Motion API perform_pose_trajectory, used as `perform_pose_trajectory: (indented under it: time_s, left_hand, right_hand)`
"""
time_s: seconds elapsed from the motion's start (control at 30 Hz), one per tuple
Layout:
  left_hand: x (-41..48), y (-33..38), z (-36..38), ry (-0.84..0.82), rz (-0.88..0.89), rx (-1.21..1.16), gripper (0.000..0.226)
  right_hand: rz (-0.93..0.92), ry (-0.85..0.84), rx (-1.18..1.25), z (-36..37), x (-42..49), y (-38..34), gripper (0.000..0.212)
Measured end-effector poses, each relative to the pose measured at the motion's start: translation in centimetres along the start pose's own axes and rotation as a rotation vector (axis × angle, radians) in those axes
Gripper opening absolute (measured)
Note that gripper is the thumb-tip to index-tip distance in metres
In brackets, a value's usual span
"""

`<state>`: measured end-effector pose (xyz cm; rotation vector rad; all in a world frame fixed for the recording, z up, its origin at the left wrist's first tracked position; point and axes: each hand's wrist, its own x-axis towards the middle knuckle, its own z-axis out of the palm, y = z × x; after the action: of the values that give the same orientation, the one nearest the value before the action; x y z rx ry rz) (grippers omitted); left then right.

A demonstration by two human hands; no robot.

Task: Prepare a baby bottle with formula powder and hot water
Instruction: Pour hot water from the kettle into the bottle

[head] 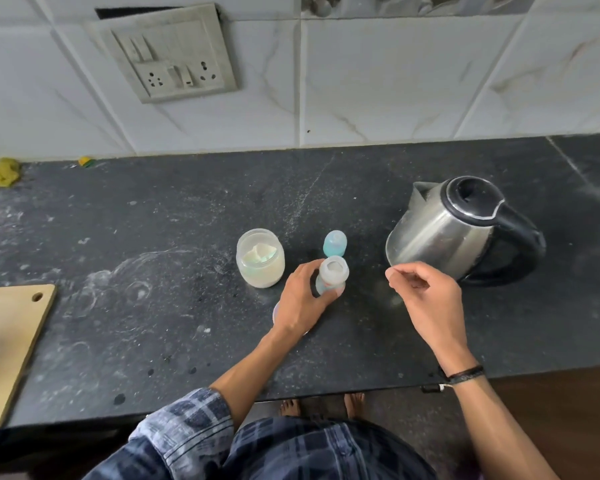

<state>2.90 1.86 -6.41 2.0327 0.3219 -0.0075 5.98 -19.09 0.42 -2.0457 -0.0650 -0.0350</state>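
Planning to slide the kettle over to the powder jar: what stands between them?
In the head view: the baby bottle, held by the left hand, with the blue cap just behind it. The right hand hovers in front of the kettle.

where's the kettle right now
In the head view the kettle stands on the right of the dark counter, just behind the right hand and right of the baby bottle.
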Motion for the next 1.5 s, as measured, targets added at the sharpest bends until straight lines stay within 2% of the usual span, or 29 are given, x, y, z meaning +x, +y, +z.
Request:
perform_pose_trajectory:
  time_s: [0.17, 0.43, 0.57, 0.63, 0.7, 0.8, 0.9, 0.97, 1.1, 1.2, 1.5]
  left_hand:
    - [0.6, 1.0, 1.8, 0.028, -0.023, -0.066, 0.055]
    - [1.8, 5.0, 4.7, 0.116, 0.006, -0.208, 0.050]
    - [2.3, 6.7, 5.7, 0.122, 0.012, -0.267, 0.049]
    - [2.6, 7.3, 5.9, 0.126, 0.031, -0.276, 0.050]
    - [3.0, 7.6, 6.0, 0.129, 0.052, -0.277, 0.052]
    - [3.8, 8.0, 6.0, 0.129, 0.067, -0.276, 0.058]
    - [4.6, 8.4, 6.0, 0.148, 0.084, -0.266, 0.052]
    - [5.1, 8.8, 6.1, 0.160, 0.085, -0.260, 0.057]
    - [5.9, 9.2, 6.4, 0.167, 0.079, -0.253, 0.058]
    - [6.3, 9.0, 6.4, 0.169, 0.087, -0.247, 0.053]
    - [6.3, 8.6, 6.0, 0.120, 0.053, -0.277, 0.054]
  right_hand:
    - [-0.121, 0.076, 0.013, -4.5, 1.1, -1.7, 0.003]
    - [-0.232, 0.400, 0.128, -10.2, 3.7, -1.8, 0.008]
    - [-0.298, 0.573, -0.062, -11.1, 5.6, -0.5, 0.027]
    - [-0.309, 0.635, -0.153, -11.2, 6.6, 0.4, 0.027]
    - [-0.242, 0.636, -0.149, -11.0, 7.3, 1.3, 0.025]
    - [-0.031, 0.573, -0.025, -10.5, 7.7, 1.9, 0.024]
    - [0.105, 0.505, 0.070, -10.1, 8.0, 2.2, 0.039]
    - [0.143, 0.494, 0.111, -10.2, 8.5, 2.5, 0.049]
    - [0.129, 0.508, 0.144, -10.4, 9.5, 3.0, 0.067]
    - [0.090, 0.508, 0.134, -10.4, 9.8, 3.4, 0.064]
    - [0.041, 0.485, 0.191, -11.0, 10.9, 2.8, 0.057]
